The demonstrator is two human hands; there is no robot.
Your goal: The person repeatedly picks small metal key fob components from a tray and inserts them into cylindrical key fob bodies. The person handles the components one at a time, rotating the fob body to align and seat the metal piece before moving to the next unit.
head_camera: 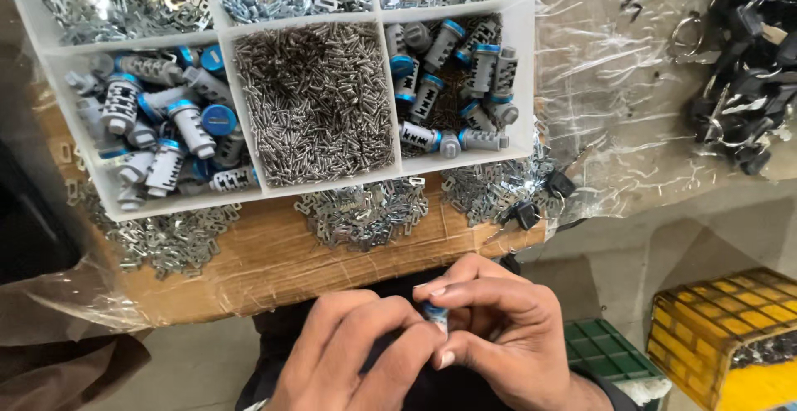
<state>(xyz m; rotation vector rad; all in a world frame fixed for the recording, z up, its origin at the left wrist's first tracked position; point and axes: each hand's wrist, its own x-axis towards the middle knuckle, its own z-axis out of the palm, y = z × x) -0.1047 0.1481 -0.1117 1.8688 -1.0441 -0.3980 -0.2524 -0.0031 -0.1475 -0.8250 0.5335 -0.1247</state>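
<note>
My left hand [353, 353] and my right hand [506, 328] meet low in the view, over my lap, fingertips pinched together on a small grey lock cylinder with a blue end [437, 315]. Most of the cylinder is hidden by my fingers. Above them, a white compartment tray [226, 33] sits on a plastic-wrapped wooden board [274, 261]. Its left cell [158, 124] and right cell [452, 79] hold several more grey and blue lock cylinders. The middle cell [315, 100] is full of tiny metal springs.
Loose flat metal wafers [365, 212] lie heaped on the board below the tray and fill the tray's top cells. Black keys on rings [747, 70] are piled at the top right on clear plastic. A yellow crate [730, 328] and green crate [606, 349] stand lower right.
</note>
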